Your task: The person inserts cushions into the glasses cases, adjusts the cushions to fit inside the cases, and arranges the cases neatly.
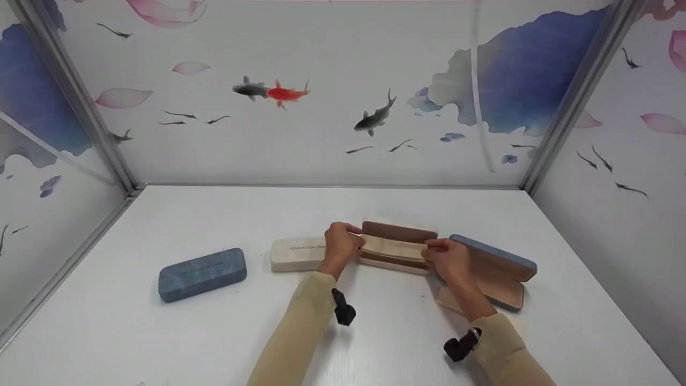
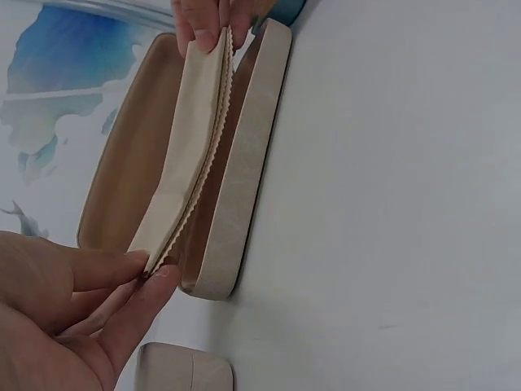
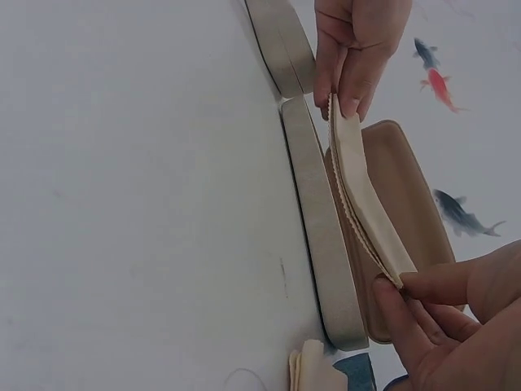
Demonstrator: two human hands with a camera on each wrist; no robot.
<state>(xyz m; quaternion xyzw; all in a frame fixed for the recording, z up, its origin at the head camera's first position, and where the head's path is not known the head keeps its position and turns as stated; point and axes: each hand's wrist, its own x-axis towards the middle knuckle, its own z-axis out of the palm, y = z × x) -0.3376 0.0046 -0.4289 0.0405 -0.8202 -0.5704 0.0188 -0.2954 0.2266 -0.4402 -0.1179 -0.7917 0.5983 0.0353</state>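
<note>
A folded cream cleaning cloth (image 1: 394,247) with zigzag edges stretches between both hands, sagging a little in the middle. Its left end is pinched between thumb and fingers of my left hand (image 1: 343,246), while my right hand (image 1: 453,265) pinches the right end. Under the cloth lies an open cream glasses case (image 2: 244,179), brown inside, its lid standing up at the back. The strip lines up with the case's length, over its opening. How deep the cloth sits in the case, I cannot tell.
Left of the open case lies a closed cream glasses case (image 1: 297,257), partly behind the left hand. Farther left is a closed blue case (image 1: 202,274). An open blue case (image 1: 498,287) stands at the right, with another cream cloth (image 3: 309,371) beside it.
</note>
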